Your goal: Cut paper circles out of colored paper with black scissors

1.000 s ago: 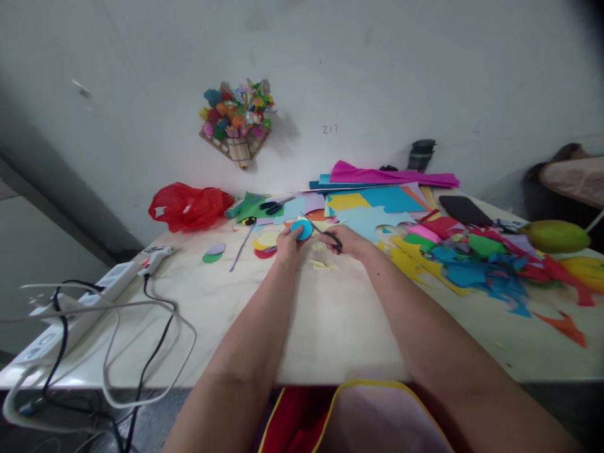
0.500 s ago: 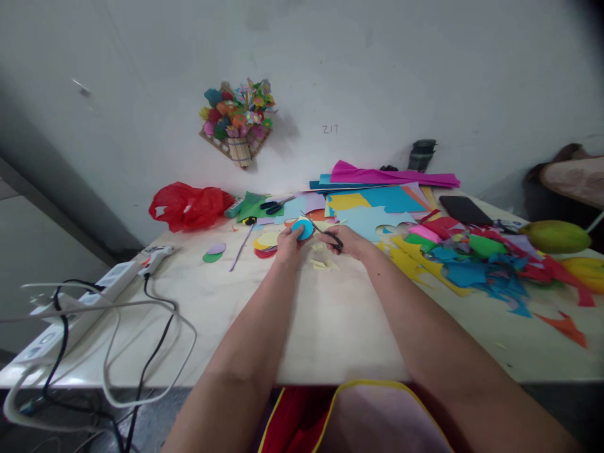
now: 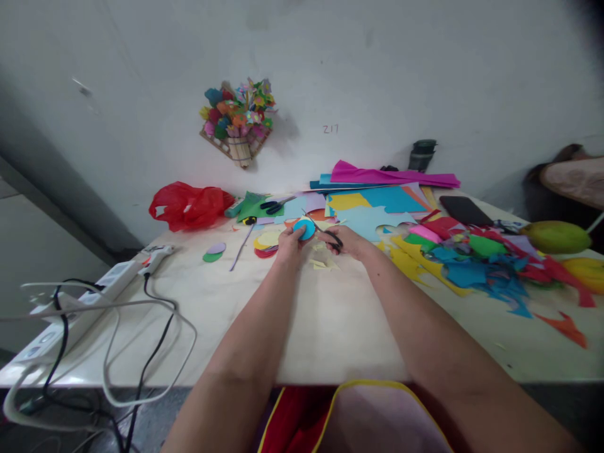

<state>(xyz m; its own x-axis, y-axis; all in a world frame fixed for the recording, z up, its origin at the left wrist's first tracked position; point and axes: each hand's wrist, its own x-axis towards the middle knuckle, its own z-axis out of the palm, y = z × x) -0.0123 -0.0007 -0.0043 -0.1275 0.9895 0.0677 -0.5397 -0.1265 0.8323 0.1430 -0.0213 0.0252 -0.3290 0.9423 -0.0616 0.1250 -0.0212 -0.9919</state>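
Observation:
Between the thumb and fingers of my left hand [image 3: 289, 244] is a blue paper circle [image 3: 304, 229], with a pale yellow edge showing behind it. My right hand [image 3: 340, 241] grips dark-handled scissors [image 3: 333, 237], whose blades point up and left at the circle's right edge. Pale yellow scraps [image 3: 323, 258] lie on the table below the hands. Just left of my left hand rest yellow circles [image 3: 268, 240] and red circles [image 3: 265, 253]. Farther left, a purple circle [image 3: 218, 248] overlaps a green one [image 3: 212, 257].
Colored sheets [image 3: 372, 217] and a second pair of scissors [image 3: 272, 206] lie toward the wall. A red plastic bag [image 3: 189, 206] is at back left, a power strip [image 3: 80, 311] with cables at left. Paper scraps [image 3: 491, 270], a black phone-like object [image 3: 465, 210] and fruit [image 3: 555, 236] are at right.
The blue circle and my left hand have shifted very slightly to the right. My right hand and the scissors look almost unmoved.

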